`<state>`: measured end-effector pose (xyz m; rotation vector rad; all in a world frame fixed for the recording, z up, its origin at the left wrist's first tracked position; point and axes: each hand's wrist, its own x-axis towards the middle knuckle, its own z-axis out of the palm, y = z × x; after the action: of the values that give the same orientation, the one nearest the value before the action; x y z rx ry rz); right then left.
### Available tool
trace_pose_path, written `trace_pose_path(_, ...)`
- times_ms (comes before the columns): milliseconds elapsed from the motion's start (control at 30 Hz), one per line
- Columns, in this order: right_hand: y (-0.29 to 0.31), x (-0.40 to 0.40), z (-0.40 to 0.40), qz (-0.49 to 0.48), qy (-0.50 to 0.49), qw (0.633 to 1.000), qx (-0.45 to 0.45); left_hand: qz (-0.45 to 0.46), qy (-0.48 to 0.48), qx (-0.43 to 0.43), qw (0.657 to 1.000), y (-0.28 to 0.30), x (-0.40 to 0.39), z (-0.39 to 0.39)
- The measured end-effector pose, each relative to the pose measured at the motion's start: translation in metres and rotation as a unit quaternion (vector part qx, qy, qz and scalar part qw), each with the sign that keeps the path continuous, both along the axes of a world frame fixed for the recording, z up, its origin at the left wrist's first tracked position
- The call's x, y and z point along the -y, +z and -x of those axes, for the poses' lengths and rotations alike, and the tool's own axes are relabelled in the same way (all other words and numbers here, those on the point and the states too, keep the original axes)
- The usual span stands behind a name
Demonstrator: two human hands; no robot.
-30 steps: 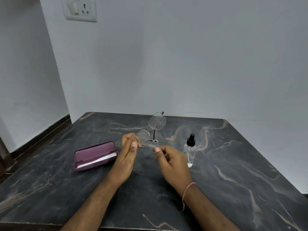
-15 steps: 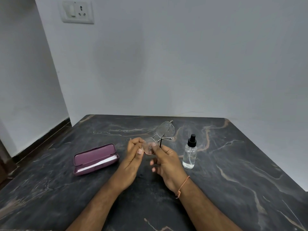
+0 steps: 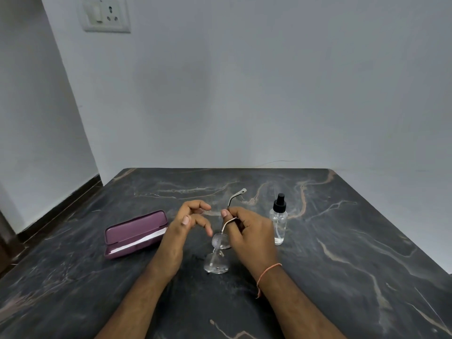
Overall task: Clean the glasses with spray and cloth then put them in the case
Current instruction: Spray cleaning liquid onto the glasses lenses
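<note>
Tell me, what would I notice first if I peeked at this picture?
Probably the glasses hanging lens-down over the middle of the dark marble table, pinched by one arm in the right hand. To the left lies an open purple case; to the right stands a clear spray bottle.

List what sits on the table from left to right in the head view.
Glasses case → left hand → glasses → right hand → spray bottle.

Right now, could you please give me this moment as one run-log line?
right hand: holds glasses by temple | left hand: open, empty | spray bottle: upright on table | case: open
</note>
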<state>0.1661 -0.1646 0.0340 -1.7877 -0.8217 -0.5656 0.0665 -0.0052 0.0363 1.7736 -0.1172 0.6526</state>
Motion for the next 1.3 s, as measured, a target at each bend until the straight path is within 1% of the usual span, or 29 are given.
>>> trace_pose_path(67,-0.002,-0.002,-0.002,0.016,-0.038,0.998,0.042,-0.017,-0.01,0.003,1.0,0.0,0.0,0.003)
trace_pose_path(100,-0.003,-0.003,-0.004,0.021,-0.054,0.997,0.056,-0.039,-0.016,0.005,0.999,0.0,0.0,0.005)
trace_pose_path(200,-0.004,-0.005,-0.008,0.021,-0.08,0.994,0.073,-0.118,-0.016,0.005,0.993,0.0,0.001,0.007)
trace_pose_path(267,-0.002,-0.003,-0.01,0.009,-0.09,0.993,0.073,-0.133,0.0,0.006,0.991,-0.001,0.001,0.007)
trace_pose_path(367,0.001,-0.002,-0.011,-0.013,-0.099,0.994,0.041,-0.105,0.033,0.024,0.994,0.001,-0.003,0.007)
trace_pose_path(567,0.006,0.001,-0.01,-0.114,-0.075,0.99,-0.047,-0.085,0.151,0.089,0.981,0.002,-0.009,0.006)
trace_pose_path(633,0.006,0.002,-0.01,-0.138,-0.063,0.986,-0.071,-0.084,0.194,0.094,0.973,0.002,-0.011,0.006)
trace_pose_path(733,0.006,0.004,-0.01,-0.155,-0.059,0.982,-0.09,-0.076,0.233,0.073,0.967,-0.001,-0.015,0.005)
trace_pose_path(833,0.006,0.006,-0.01,-0.154,-0.061,0.981,-0.099,-0.062,0.241,0.076,0.965,0.001,-0.015,0.006)
trace_pose_path(1000,0.008,0.007,-0.009,-0.155,-0.062,0.979,-0.116,-0.046,0.197,0.108,0.973,0.005,-0.012,0.011)
trace_pose_path(1067,0.008,0.007,-0.01,-0.161,-0.062,0.977,-0.124,-0.067,0.194,0.125,0.971,0.007,-0.009,0.013)
trace_pose_path(1167,0.007,0.006,-0.011,-0.158,-0.059,0.976,-0.136,-0.12,0.21,0.164,0.956,0.009,-0.005,0.014)
trace_pose_path(1300,0.006,0.004,-0.012,-0.137,-0.049,0.976,-0.16,-0.147,0.263,0.156,0.941,0.003,-0.01,0.01)
